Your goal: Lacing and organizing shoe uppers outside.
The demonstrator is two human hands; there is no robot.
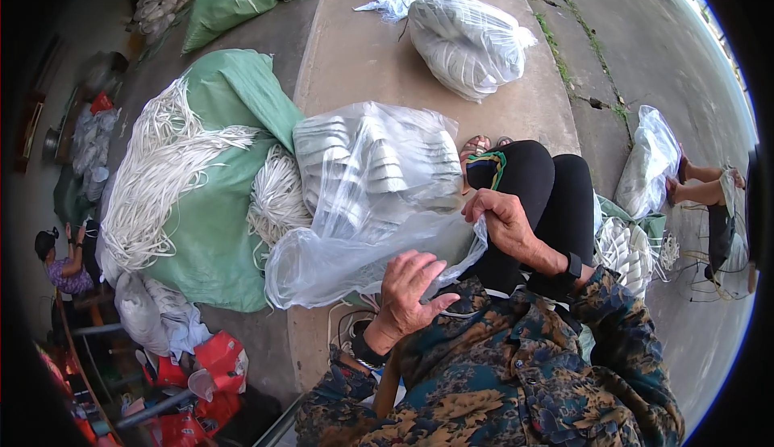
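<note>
A large clear plastic bag (355, 261) lies before me with its mouth toward my lap. White stacked bundles (383, 153), perhaps of cord, fill its far part; their exact kind is hard to make out through the film. My right hand (506, 223) pinches the rim of the bag's mouth near my knee. Against the near side of the mouth, my left hand (409, 298) is open, its thumb held apart from the fingers. Left of the bag, loose white cords (161, 173) and a coiled white cord bundle (278, 193) lie on a green woven sack (222, 261).
A tied, filled clear bag (468, 48) rests beyond on the concrete. More green sacks (230, 4) stand at the far left. On the right, a person's legs (701, 187) show beside another plastic bag (651, 161). Red bags (218, 366) lie at the lower left.
</note>
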